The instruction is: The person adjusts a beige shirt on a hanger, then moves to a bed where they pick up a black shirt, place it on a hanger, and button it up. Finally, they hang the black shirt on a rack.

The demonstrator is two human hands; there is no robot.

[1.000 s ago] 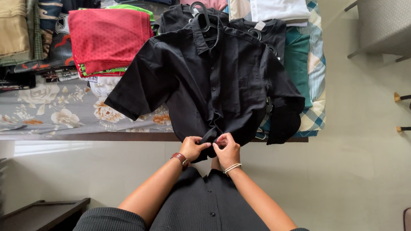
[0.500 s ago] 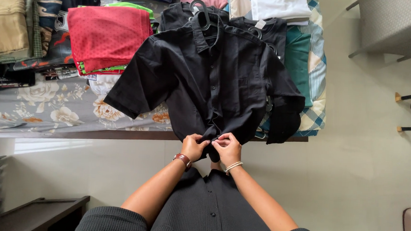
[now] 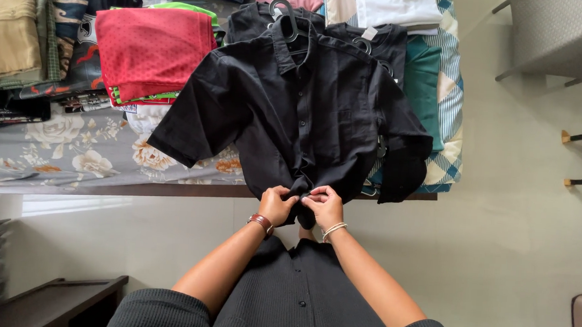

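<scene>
Fingers (image 3: 293, 199) of both hands pinched on bottom hem of black shirt (image 3: 294, 116), at the button placket. Left hand (image 3: 276, 206) at 9 o'clock of the placket, right hand (image 3: 325, 208) at 3 o'clock, thumbs nearly touching across it. Both clenched on cloth; whether on a button or only on fabric, cannot tell.

Shirt spread flat, front up, on bed with floral sheet (image 3: 69, 157); hem overhanging the near bed edge. Long axis running 12 to 6 o'clock: collar and black hanger (image 3: 288, 18) at 12, hem and hands at 6. Placket line leading straight away from the fingers toward 12 o'clock. Neither hand nearer: equal reach, 1 on each side of the line.

Sleeves extended toward 8 and 4 o'clock. Second dark garment (image 3: 379, 48) beneath, just at 1 o'clock. Red folded shirt (image 3: 153, 51) at 10 o'clock, apart from the sleeve. Tan folded stack (image 3: 6, 25) farther at 9 to 10 o'clock. Teal cloth (image 3: 420, 84) at 2 o'clock, partly under the right sleeve. Brown band on left wrist, pale bangles on right.
</scene>
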